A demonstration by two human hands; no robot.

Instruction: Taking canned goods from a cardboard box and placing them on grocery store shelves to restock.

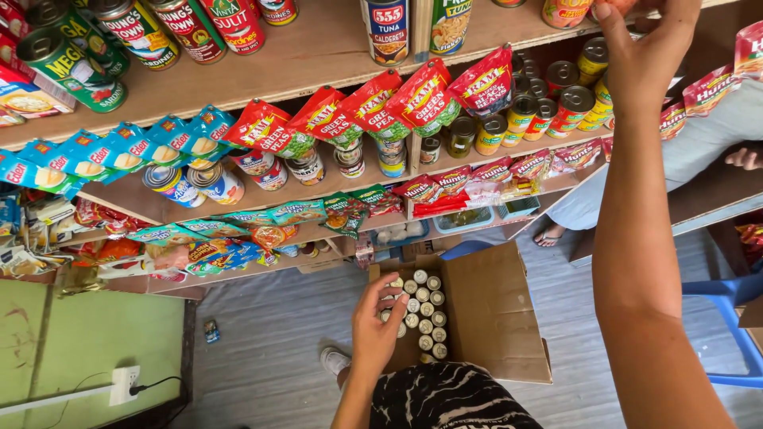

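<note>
- Small round metal cans (421,314) with pale lids stand in rows inside an open brown cardboard box (493,318) on the grey plank floor (262,342), below the wooden shelves.
- Left hand (377,318) reaches down into the box; its fingers (395,291) curl around one can at the near edge of the rows, so it seems to grip it, but the can itself is mostly hidden.
- Right hand (644,48) is raised to the top wooden shelf (318,48); its fingertips press on a round can with an orange-red label (566,11) at the upper edge of the picture. Whether this can already stands on the shelf or is held, I cannot tell.
- Many cans with red and yellow labels (556,99) already stand on the middle shelf just below the right hand, so part of the stocking looks done.
- Box is yet well filled, with several rows of cans, so in my judgement much remains to move.
- Red and green hanging snack pouches (373,107) and blue pouches (119,151) hang along the shelf fronts.
- Another person's foot in a sandal (548,233) shows behind the shelf, and a blue plastic chair (727,310) stands at the right.
</note>
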